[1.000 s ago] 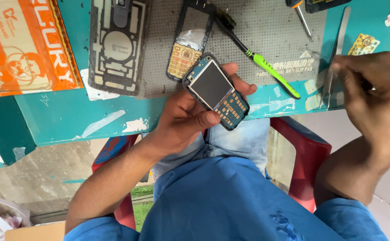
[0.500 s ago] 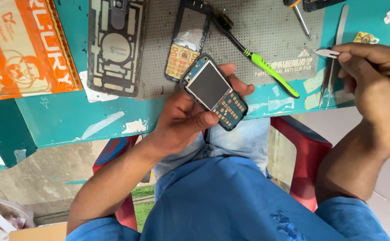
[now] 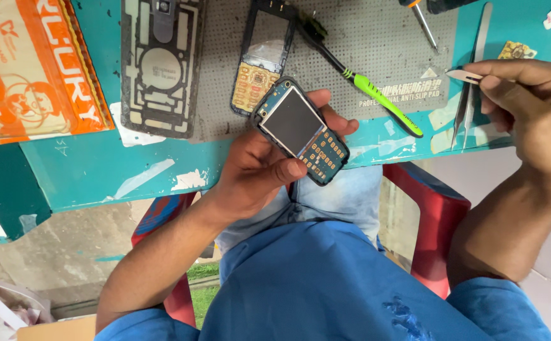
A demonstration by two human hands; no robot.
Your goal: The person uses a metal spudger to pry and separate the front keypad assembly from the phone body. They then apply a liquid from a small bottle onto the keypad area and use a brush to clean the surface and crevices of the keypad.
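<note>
My left hand (image 3: 256, 173) clamps the phone board (image 3: 301, 131), palm up; my right hand (image 3: 534, 107) pinches a metal tool (image 3: 463, 76) beside the tweezers (image 3: 471, 76).

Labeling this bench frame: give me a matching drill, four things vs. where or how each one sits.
Things:
1. phone board with screen
2. brush with green handle
3. thin metal tool
4. orange box

Places:
A. far left on the teal table
B. pinched in the right hand
C. lying on the grey mat
D. held in the left hand, over the lap

Pairs: 1-D, 2-C, 3-B, 4-A
</note>
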